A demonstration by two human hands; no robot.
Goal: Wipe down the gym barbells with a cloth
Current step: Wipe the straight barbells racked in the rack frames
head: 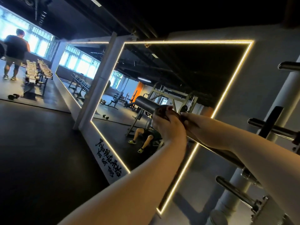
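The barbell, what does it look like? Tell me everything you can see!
The barbell is a dark, smooth-looking metal bar. Its thick round end is bare, with no plates, and points toward the mirror. The rest runs back to the right, partly hidden behind the right forearm. A dark cloth is wrapped round it, and the left hand and right hand both grip it through the cloth.

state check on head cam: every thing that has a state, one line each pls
barbell: no plates on this sleeve, tip uncovered
cloth: wrapped round the barbell sleeve
left hand: grips the cloth round the sleeve
right hand: grips the cloth right beside the left hand
mirror light strip: lit
dumbbell: lying on the floor
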